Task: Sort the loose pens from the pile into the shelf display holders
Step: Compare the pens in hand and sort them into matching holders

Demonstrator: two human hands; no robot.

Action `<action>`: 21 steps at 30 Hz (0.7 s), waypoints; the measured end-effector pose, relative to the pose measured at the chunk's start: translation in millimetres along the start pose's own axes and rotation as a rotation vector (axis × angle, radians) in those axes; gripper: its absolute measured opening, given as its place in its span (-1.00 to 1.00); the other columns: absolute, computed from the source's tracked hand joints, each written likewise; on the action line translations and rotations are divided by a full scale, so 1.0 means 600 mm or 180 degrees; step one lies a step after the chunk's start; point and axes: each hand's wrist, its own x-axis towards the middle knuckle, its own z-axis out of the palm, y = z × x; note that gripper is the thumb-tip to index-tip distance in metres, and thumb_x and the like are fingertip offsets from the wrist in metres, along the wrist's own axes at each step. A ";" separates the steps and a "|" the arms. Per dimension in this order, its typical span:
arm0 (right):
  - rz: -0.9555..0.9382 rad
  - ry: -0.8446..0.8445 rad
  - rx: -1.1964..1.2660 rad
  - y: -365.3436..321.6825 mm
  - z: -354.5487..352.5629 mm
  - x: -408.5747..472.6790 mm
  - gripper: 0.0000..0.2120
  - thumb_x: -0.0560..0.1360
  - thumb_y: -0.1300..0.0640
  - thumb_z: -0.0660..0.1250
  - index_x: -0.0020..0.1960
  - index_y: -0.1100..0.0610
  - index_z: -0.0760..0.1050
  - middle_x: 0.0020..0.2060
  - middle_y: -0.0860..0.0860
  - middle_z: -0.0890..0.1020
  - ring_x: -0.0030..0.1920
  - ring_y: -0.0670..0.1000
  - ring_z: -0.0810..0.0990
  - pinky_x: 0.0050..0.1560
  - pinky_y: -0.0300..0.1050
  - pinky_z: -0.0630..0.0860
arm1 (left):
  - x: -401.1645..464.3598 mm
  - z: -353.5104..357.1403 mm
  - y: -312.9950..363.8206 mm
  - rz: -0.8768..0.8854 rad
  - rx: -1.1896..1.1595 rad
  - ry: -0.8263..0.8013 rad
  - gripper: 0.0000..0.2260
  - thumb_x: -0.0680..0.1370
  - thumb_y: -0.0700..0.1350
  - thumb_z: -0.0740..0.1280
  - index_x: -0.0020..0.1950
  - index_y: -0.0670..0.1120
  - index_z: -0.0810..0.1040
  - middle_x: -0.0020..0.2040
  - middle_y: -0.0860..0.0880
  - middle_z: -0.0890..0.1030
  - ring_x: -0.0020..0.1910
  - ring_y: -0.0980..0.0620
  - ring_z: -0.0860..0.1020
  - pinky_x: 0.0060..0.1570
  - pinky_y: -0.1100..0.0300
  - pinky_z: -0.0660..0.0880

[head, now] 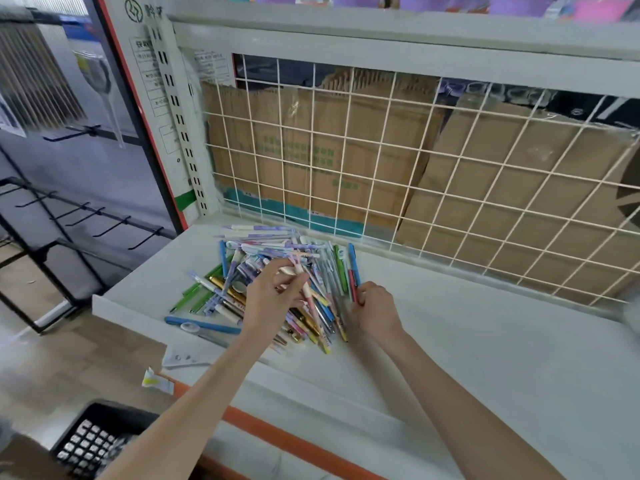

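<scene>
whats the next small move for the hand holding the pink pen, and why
Probably lift the left hand clear of the pile of mixed coloured pens: its fingers already pinch a pale pink pen that still sits among the others, and no display holder is in view.

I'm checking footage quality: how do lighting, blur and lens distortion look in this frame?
Head view: soft, even light with only faint shadows under the pile of pens; left hand and right hand fairly sharp; wide-angle bending curves the wire grid and shelf edges; corners smear, notably the black basket.
</scene>
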 end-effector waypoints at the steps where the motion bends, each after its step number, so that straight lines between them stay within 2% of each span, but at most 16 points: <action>1: 0.0030 -0.0049 -0.0014 -0.003 0.000 0.000 -0.82 0.49 0.26 0.22 0.07 0.28 0.47 -0.01 0.20 0.56 0.01 0.19 0.54 -0.16 -0.17 0.37 | -0.002 0.001 0.000 -0.0004 0.0005 -0.0025 -0.86 0.51 -0.14 0.38 -0.05 0.09 0.47 -0.18 -0.05 0.68 -0.33 -0.07 0.66 -0.20 -0.03 0.62; 5: 0.0189 -0.0223 0.0255 -0.010 -0.001 -0.006 -0.85 0.43 0.28 0.28 -0.03 0.31 0.51 -0.19 0.22 0.61 -0.14 0.22 0.61 -0.14 -0.01 0.56 | -0.003 0.000 -0.002 -0.0055 -0.0046 -0.0050 -0.85 0.51 -0.15 0.38 -0.02 0.07 0.47 -0.18 -0.06 0.68 -0.32 -0.07 0.66 -0.19 -0.04 0.62; 7: 0.0227 -0.0230 0.0476 -0.010 -0.006 -0.012 -0.87 0.42 0.32 0.28 -0.07 0.32 0.56 -0.34 0.14 0.55 -0.28 0.16 0.57 -0.26 -0.07 0.53 | -0.005 -0.003 -0.001 -0.0053 -0.0077 -0.0116 -0.83 0.51 -0.16 0.38 -0.01 0.08 0.47 -0.16 -0.09 0.67 -0.31 -0.07 0.66 -0.20 -0.02 0.63; 9: 0.0339 -0.0268 0.0845 -0.009 -0.014 -0.022 -0.90 0.43 0.36 0.30 -0.14 0.24 0.57 -0.44 0.06 0.48 -0.41 0.04 0.47 -0.44 -0.19 0.44 | -0.009 -0.005 0.002 -0.0006 -0.0087 -0.0266 -0.81 0.50 -0.20 0.38 -0.01 0.07 0.46 -0.13 -0.15 0.66 -0.28 -0.04 0.66 -0.20 0.02 0.63; 13: 0.0443 -0.0134 0.1538 0.000 -0.027 -0.046 -0.93 0.42 0.30 0.42 -0.16 0.17 0.56 -0.41 0.00 0.51 -0.47 -0.02 0.44 -0.46 -0.16 0.40 | -0.017 -0.001 0.010 0.0035 -0.0074 -0.0610 -0.77 0.50 -0.24 0.37 0.09 -0.01 0.44 -0.15 -0.12 0.60 -0.29 0.06 0.65 -0.26 0.22 0.60; 16: 0.0319 -0.0044 0.1850 0.006 -0.047 -0.071 -0.92 0.40 0.30 0.44 -0.15 0.21 0.55 -0.38 -0.01 0.54 -0.45 -0.04 0.47 -0.45 -0.22 0.39 | -0.016 0.013 0.016 0.0042 -0.0047 -0.0850 -0.69 0.51 -0.21 0.37 0.21 -0.05 0.42 -0.10 -0.08 0.61 -0.23 0.03 0.66 -0.16 0.09 0.62; 19: 0.0134 -0.0037 0.2066 0.018 -0.076 -0.095 -0.96 0.44 0.30 0.40 -0.12 0.23 0.56 -0.36 -0.01 0.59 -0.42 -0.11 0.52 -0.43 -0.33 0.39 | -0.018 0.040 0.025 0.0074 -0.0222 -0.0980 -0.70 0.51 -0.23 0.35 0.13 0.10 0.43 -0.07 -0.04 0.61 -0.24 0.05 0.65 -0.19 0.16 0.62; 21: 0.0091 0.0057 0.2162 0.031 -0.094 -0.110 -0.98 0.47 0.29 0.36 -0.12 0.21 0.56 -0.34 0.03 0.62 -0.38 -0.11 0.55 -0.41 -0.33 0.41 | -0.022 0.064 0.029 0.0035 -0.0433 -0.1000 -0.69 0.51 -0.26 0.34 0.16 0.06 0.44 -0.05 -0.12 0.60 -0.24 0.06 0.65 -0.20 0.18 0.61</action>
